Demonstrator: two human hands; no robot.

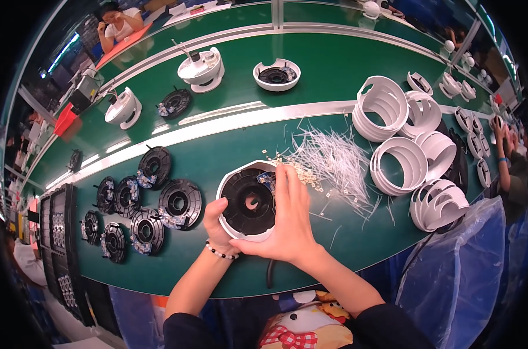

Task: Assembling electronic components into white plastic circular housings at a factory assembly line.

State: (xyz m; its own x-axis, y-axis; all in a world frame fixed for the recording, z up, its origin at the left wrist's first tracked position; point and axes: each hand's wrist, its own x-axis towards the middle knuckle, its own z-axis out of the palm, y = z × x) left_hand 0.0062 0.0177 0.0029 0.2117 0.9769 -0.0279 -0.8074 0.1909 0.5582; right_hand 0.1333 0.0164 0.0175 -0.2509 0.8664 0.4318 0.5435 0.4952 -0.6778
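A white round housing is held up over the green bench in front of me, its open side facing up. Inside it sits a black ribbed disc with a hole in its centre and a small circuit board near the right edge. My left hand grips the housing's left side, its thumb at the rim and its other fingers mostly hidden below. Around the right side wraps my right hand, fingers pointing away and laid over the rim beside the board.
Several black discs with circuit boards lie at left, near a black rack. White strips and small connectors are heaped right of centre. White rings stack at right. Half-assembled white units stand on a far green belt.
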